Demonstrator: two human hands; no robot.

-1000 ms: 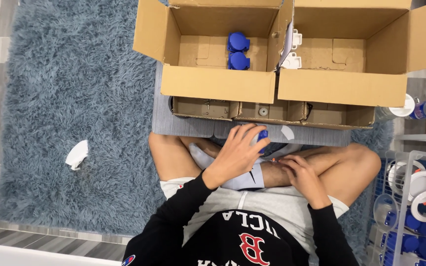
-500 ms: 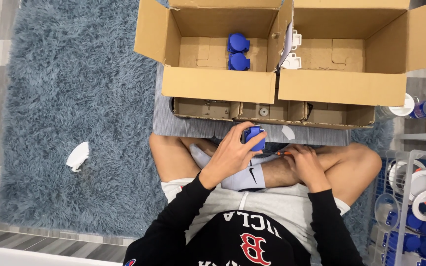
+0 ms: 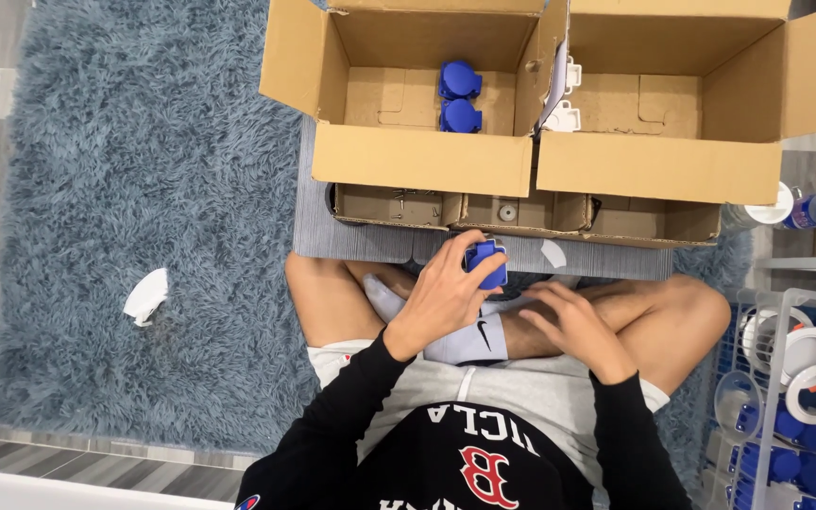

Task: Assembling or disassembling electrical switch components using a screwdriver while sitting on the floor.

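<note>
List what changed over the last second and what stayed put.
The left hand lifted the blue part off the lap and carried it forward toward the cardboard boxes, gripping it throughout. The right hand stayed resting on the crossed legs. The two blue parts in the left box and the crumpled white paper did not move.

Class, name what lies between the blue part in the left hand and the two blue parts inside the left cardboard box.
In the head view: the box's near wall and a low cardboard tray holding small screws.
</note>
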